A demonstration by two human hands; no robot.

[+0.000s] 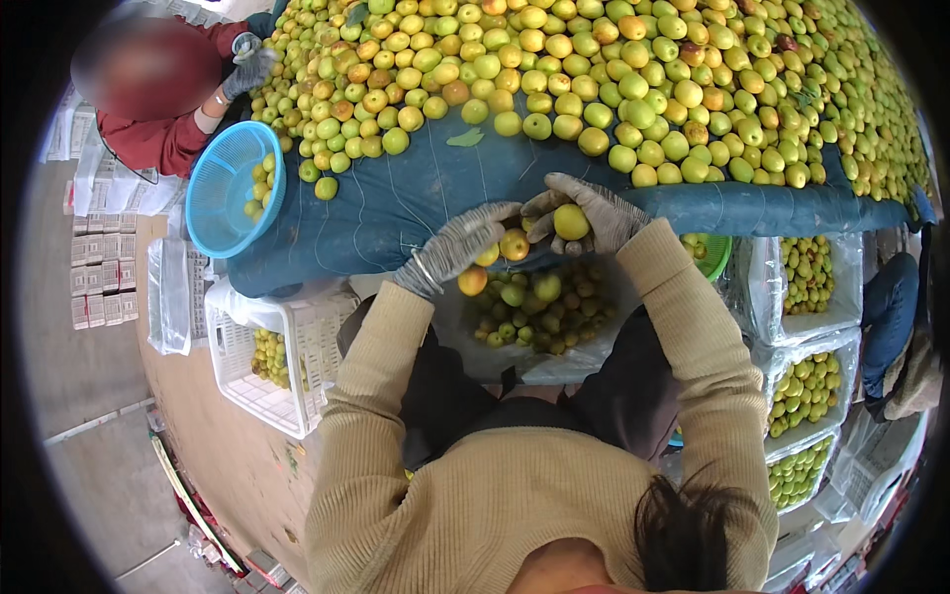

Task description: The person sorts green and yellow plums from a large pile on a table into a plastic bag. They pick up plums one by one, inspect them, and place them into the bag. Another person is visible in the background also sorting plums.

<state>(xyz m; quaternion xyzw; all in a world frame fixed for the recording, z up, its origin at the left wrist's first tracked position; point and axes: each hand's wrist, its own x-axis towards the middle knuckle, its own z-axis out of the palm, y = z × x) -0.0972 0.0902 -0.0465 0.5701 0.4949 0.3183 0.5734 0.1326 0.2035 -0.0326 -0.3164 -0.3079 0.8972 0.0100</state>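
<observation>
Both my hands wear grey striped knit gloves and meet at the near edge of a blue padded cloth (pixel 415 178) heaped with yellow-green jujube-like fruits (pixel 638 82). In my right hand (pixel 586 215) a yellow-green fruit (pixel 571 222) lies against the fingers, with part of another behind them. My left hand (pixel 464 249) is curled around reddish-yellow fruits (pixel 513 244); an orange-tinged one (pixel 473 281) shows below its palm, and whether it is held or falling I cannot tell. Below both hands, between my knees, a plastic-lined container (pixel 534 367) holds many fruits.
A co-worker's gloved hand (pixel 252 70) touches the heap at upper left, near a blue plastic basket (pixel 236 189) with fruits. A white crate (pixel 260 401) stands at left. Lined crates of fruits (pixel 809 282) line the right side, by a green basket (pixel 716 256) and another person's leg (pixel 887 319).
</observation>
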